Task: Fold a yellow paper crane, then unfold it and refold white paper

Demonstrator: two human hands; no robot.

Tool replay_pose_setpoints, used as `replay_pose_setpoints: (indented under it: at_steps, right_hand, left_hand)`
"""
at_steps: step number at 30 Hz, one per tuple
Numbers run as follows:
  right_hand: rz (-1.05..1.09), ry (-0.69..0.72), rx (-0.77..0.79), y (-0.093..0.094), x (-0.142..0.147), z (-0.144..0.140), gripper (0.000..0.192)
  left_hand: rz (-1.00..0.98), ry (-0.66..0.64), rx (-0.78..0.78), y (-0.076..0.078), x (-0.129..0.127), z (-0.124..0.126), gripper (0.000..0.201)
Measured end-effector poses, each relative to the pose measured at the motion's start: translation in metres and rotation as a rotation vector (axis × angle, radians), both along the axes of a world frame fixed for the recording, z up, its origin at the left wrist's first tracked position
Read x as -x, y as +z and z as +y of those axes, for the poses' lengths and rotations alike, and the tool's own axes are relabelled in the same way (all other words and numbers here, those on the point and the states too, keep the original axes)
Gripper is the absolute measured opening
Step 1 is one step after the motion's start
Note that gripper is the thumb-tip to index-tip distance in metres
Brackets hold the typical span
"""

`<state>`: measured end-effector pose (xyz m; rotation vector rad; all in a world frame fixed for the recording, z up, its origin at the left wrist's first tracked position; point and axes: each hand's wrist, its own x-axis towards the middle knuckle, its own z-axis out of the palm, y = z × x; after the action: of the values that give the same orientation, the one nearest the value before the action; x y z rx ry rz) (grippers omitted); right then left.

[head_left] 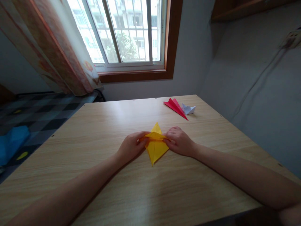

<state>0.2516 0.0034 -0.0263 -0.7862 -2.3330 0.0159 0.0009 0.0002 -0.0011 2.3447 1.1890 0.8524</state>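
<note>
A folded sheet of yellow origami paper point(156, 148) lies on the wooden table in front of me. One point of it faces me and another points toward the window, with a raised fold across the middle. My left hand point(133, 144) pinches the left end of that fold between thumb and fingers. At the right end, my right hand point(180, 141) is closed on the paper too, its fingers curled. The fingertips partly cover both side corners.
Farther back on the table point(110, 125) lie a red paper plane point(176, 108) and a small white paper boat point(188, 109), side by side. A blue item point(14, 139) rests on the checked cloth at left. Window point(127, 34) and walls stand behind.
</note>
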Motion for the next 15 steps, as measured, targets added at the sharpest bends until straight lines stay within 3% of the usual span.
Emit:
replay_pose_setpoints:
  at_steps: [9, 15]
  right_hand:
    - [-0.007, 0.009, -0.004, 0.0024, 0.002, -0.0015, 0.017]
    - [0.054, -0.129, 0.145, 0.0023, 0.0015, -0.0001, 0.017]
  left_hand:
    - [0.041, 0.072, -0.003, 0.0, -0.0025, -0.0001, 0.023]
    - [-0.077, -0.034, 0.08, 0.0021, -0.0007, 0.0003, 0.033]
